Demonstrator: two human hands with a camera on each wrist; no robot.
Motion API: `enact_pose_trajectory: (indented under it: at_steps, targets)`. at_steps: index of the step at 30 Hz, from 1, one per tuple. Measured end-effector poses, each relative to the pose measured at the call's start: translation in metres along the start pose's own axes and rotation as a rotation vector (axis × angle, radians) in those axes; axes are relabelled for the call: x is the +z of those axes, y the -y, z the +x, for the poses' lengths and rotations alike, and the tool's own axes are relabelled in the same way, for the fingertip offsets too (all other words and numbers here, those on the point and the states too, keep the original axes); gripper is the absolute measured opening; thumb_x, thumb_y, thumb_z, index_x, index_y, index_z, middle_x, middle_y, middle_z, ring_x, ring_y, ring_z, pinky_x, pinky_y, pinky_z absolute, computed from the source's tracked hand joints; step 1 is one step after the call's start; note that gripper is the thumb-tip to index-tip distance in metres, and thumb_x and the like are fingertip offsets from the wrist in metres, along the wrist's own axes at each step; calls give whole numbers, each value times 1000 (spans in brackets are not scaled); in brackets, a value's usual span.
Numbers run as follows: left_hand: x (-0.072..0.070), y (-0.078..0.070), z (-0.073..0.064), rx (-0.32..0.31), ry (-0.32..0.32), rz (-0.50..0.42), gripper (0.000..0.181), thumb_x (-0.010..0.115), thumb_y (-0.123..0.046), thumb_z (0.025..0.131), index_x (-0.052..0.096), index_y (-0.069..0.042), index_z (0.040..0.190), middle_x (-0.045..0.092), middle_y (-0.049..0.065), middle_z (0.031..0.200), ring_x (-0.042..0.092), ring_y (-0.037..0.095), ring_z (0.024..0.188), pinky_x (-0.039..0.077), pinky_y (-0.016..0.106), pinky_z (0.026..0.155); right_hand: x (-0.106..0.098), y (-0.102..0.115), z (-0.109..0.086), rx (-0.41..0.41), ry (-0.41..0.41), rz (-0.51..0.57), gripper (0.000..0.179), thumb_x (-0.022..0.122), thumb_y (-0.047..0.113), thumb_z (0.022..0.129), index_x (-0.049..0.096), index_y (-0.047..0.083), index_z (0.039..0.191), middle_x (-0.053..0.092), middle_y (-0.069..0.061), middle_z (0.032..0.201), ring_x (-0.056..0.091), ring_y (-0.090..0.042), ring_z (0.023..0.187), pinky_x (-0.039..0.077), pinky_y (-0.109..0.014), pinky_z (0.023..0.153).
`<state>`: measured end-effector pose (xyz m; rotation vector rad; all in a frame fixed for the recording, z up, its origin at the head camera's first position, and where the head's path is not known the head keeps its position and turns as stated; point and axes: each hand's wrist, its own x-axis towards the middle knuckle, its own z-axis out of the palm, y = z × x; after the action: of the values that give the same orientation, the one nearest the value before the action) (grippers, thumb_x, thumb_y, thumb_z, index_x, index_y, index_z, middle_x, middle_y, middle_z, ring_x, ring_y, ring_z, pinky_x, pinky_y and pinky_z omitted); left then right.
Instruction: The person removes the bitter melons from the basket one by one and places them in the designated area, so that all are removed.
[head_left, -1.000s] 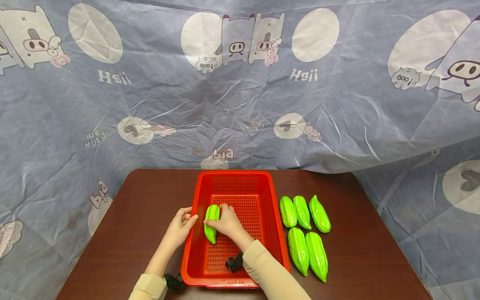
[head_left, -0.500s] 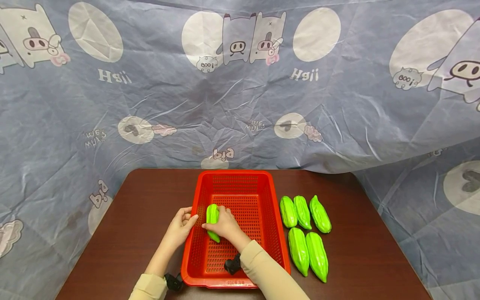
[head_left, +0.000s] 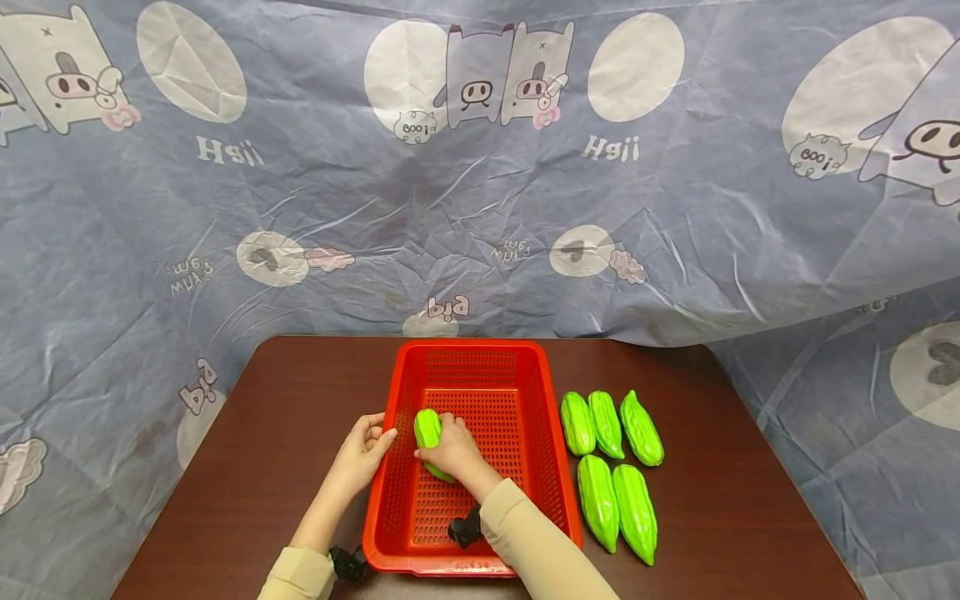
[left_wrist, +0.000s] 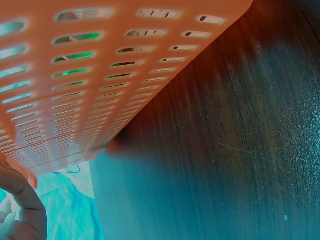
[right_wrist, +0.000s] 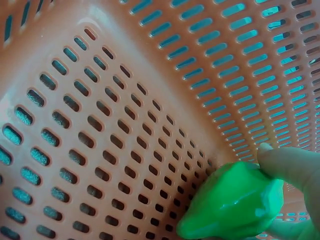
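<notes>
Inside the red plastic basket (head_left: 491,492), my right hand (head_left: 457,450) holds a green, ridged bitter melon (head_left: 427,428) near the left wall, with part of it hidden behind the hand. In the right wrist view, thumb and fingers grip this bitter melon (right_wrist: 235,202) from the right, its pointed end close to the slotted floor. My left hand (head_left: 360,457) grips the basket's left rim, thumb at the edge and fingers curled outside. The left wrist view shows the basket's slotted outer wall (left_wrist: 75,110) and the curled fingers (left_wrist: 25,200) at the lower left.
Several more green bitter melons (head_left: 597,502) lie in two rows on the brown table (head_left: 300,400), right of the basket. A grey-blue patterned cloth (head_left: 480,192) hangs behind the table and along both sides. Black wrist devices (head_left: 465,528) sit at both cuffs.
The bitter melon has shifted slightly right inside the basket, its lower tip swinging right, and my right hand has moved a little with it. My left hand stays at the rim.
</notes>
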<state>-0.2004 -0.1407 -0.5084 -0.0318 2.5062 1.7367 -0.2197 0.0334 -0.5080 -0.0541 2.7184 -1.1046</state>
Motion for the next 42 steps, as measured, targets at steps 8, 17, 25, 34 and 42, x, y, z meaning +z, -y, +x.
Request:
enact_pose_trajectory:
  at_steps: [8,17,25,34,42]
  targets:
    - [-1,-5,-4,7,2,-13,44,59,-15,100,44,6,136,62,17,102,60,14,77,50,23,65,0,-2,2,12,-4,27,67,82,21,79,49,-3,132,55,-16,105,59,-28,90,51,-44,76]
    - [-1,-4,-4,7,4,-6,45,59,-16,100,44,5,136,62,17,102,61,15,78,50,24,65,-4,-2,1,43,-6,69,63,79,17,80,50,-4,132,57,-18,103,60,-29,88,52,-44,76]
    - [-1,-4,-4,10,-2,-1,45,59,-16,100,44,6,136,62,16,101,60,16,77,50,24,65,-12,3,2,38,-35,75,64,80,18,79,50,-3,132,58,-17,105,60,-29,90,52,-44,78]
    - [-1,-5,-4,11,9,-4,46,59,-17,100,43,6,137,62,18,104,62,16,80,51,24,66,-32,16,-2,44,-55,92,69,80,21,79,49,0,137,60,-18,113,61,-30,98,52,-44,81]
    - [-1,-6,-5,10,3,27,45,58,-16,100,43,5,137,62,17,104,61,16,80,50,24,66,-50,28,-11,5,-88,100,68,79,21,77,52,2,136,61,-17,115,60,-28,99,50,-44,84]
